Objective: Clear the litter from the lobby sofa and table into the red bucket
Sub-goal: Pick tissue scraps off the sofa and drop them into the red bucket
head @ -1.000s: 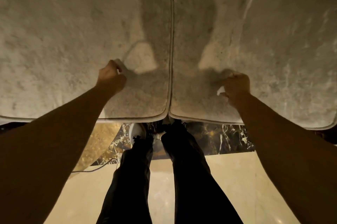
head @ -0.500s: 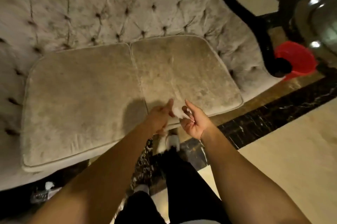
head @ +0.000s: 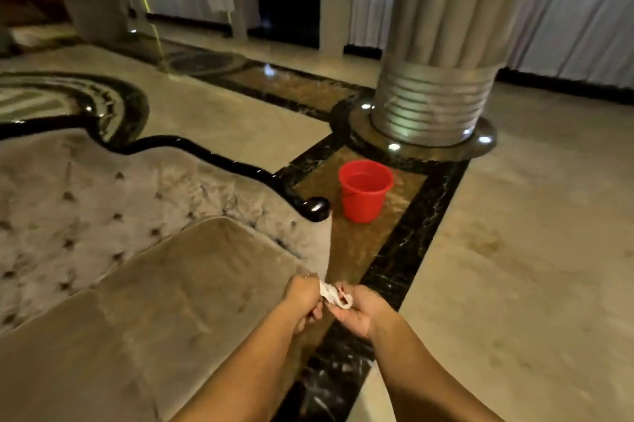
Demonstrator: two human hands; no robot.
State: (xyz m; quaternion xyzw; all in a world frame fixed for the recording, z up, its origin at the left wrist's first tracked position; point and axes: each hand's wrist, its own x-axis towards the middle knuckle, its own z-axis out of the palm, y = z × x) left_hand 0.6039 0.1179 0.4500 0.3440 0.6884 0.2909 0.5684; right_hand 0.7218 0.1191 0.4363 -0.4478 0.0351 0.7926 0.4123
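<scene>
My left hand (head: 303, 301) and my right hand (head: 356, 313) meet low in the middle of the view, both pinching a small crumpled white scrap of litter (head: 335, 296) with a red spot on it. They hover over the right end of the beige sofa (head: 144, 298), just past its seat cushion edge. The red bucket (head: 364, 190) stands upright on the floor beyond the sofa's dark curled armrest (head: 314, 209), some way ahead of my hands. Its inside is in shadow.
A thick fluted column (head: 435, 95) on a round glossy base rises right behind the bucket. Polished marble floor (head: 535, 250) with black and brown inlay bands spreads to the right. Curtains and a dark doorway line the far wall.
My hands left the seat cushions and came together holding the white scraps. My view swung up and right, from the cushions to the sofa end, bucket and column.
</scene>
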